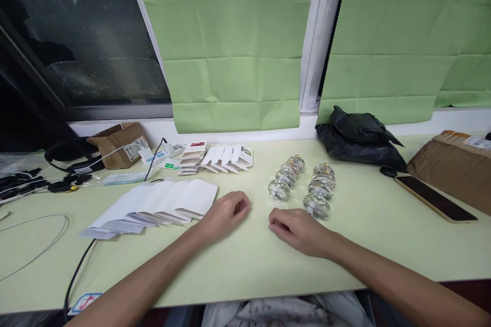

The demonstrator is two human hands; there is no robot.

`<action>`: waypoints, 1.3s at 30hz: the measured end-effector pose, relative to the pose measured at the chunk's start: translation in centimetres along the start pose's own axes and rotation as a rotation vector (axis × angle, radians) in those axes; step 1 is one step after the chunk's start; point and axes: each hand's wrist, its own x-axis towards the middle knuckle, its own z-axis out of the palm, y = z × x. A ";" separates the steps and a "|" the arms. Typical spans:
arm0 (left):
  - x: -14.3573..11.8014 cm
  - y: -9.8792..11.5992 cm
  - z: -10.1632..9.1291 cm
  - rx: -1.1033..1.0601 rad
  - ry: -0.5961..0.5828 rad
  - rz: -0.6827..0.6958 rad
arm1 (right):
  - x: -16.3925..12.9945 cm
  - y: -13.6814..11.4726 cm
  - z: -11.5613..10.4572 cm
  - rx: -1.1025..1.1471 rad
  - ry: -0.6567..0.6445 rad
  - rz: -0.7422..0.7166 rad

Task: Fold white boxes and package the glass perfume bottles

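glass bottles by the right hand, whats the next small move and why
Probably a short reach forward with the right hand to the nearest glass bottle. Both hands rest loosely curled and empty on the table; the right one lies just short of that bottle, the front of two rows. The left hand sits beside the fanned white envelopes, so either could come first.

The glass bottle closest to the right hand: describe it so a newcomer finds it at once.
On the pale green table, two rows of small clear glass bottles run away from the person. It is the front bottle of the right row, almost touching the right hand.
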 end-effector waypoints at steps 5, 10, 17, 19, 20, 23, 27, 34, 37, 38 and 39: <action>-0.1 0.0 0.0 -0.026 -0.004 -0.033 | -0.1 0.3 0.1 0.006 -0.012 -0.021; -0.1 -0.4 0.0 0.016 0.002 -0.019 | -0.1 0.3 0.1 0.014 -0.004 -0.037; 0.1 -0.5 0.0 0.006 -0.005 -0.016 | 0.0 0.5 0.1 0.002 -0.012 -0.020; 0.1 -0.5 0.0 0.002 -0.007 -0.022 | 0.0 0.6 0.3 0.001 -0.008 -0.016; 0.2 -0.6 0.0 0.001 -0.007 -0.024 | 0.0 0.6 0.3 0.002 -0.008 -0.017; 0.2 -0.7 0.1 -0.001 -0.007 -0.021 | -0.1 0.7 0.3 0.015 -0.007 -0.023; 0.1 -0.7 0.1 -0.012 -0.001 -0.014 | -0.1 0.5 0.0 0.035 -0.011 -0.019; 0.1 -0.7 0.2 -0.025 0.001 -0.010 | -0.1 1.0 -0.2 0.073 -0.034 -0.040; 0.1 -0.7 0.2 -0.036 0.005 -0.007 | -0.1 1.2 -0.1 0.083 -0.049 -0.085; 0.0 -0.7 0.2 -0.039 0.005 -0.006 | -0.1 1.2 0.0 0.077 -0.044 -0.084; 0.0 -0.7 0.2 -0.043 0.005 -0.004 | -0.1 1.2 0.0 0.066 -0.035 -0.076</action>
